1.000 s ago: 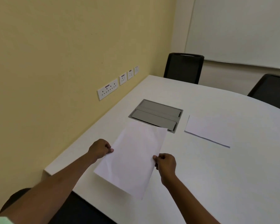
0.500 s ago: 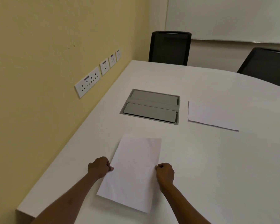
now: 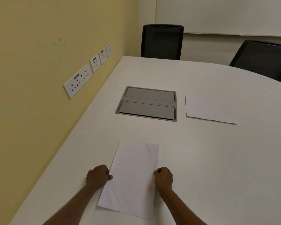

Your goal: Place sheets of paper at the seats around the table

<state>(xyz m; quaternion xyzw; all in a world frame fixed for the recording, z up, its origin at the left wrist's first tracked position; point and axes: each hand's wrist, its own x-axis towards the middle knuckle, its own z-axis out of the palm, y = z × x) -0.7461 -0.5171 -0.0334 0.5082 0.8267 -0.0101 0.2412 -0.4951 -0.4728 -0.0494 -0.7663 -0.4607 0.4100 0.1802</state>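
Observation:
A white sheet of paper (image 3: pixel 131 177) lies flat on the white table (image 3: pixel 217 159) close to its near edge. My left hand (image 3: pixel 98 176) pinches the sheet's left edge and my right hand (image 3: pixel 164 177) pinches its right edge, both with curled fingers. Further back on the right, a second white sheet (image 3: pixel 208 109) rests flat on the table with no hand near it.
A grey cable hatch (image 3: pixel 147 103) is set into the tabletop behind the held sheet. Two black chairs (image 3: pixel 162 41) (image 3: pixel 264 59) stand at the far side. The yellow wall with sockets (image 3: pixel 78 80) runs along the table's left edge.
The sheet, held tilted above the table edge before, has come down flat onto the table. My view has moved forward over the table.

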